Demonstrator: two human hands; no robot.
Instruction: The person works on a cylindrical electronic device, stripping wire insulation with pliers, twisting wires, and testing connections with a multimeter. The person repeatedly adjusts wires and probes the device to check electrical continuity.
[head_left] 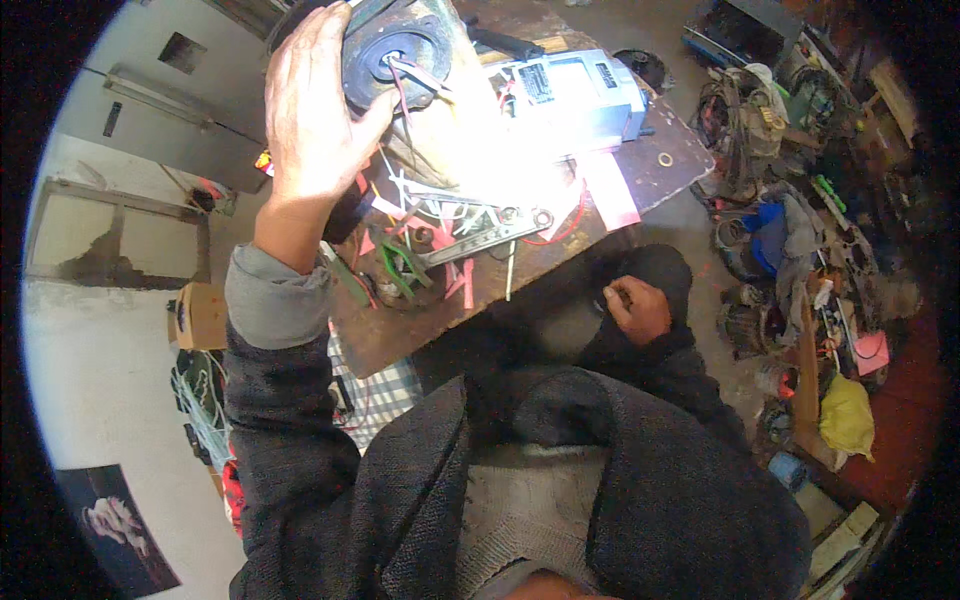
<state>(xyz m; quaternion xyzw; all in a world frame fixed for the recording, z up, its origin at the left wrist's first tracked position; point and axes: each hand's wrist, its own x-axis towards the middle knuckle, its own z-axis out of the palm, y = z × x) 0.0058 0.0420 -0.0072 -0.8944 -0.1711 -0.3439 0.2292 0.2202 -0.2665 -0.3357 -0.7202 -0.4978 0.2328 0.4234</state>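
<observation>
My left hand [312, 115] grips the edge of a dark round housing [425, 50], fingers along its left side and thumb on the lower rim. Pink and white wires [403, 85] come out of the housing's central hole. Below it on the bench lie green-handled pliers [402, 266], a metal wrench [475, 243] and scattered white and pink strips. Low at the right, by my knee, my right hand [640, 310] is closed with curled fingers; whether something small is in them cannot be made out.
A blue-grey boxed device [600, 100] stands at the back of the worn bench [430, 325], beside strong glare that hides detail. A metal ring [666, 159] lies near the bench's right corner. Cables, motor parts and a yellow bag [847, 418] clutter the floor at right.
</observation>
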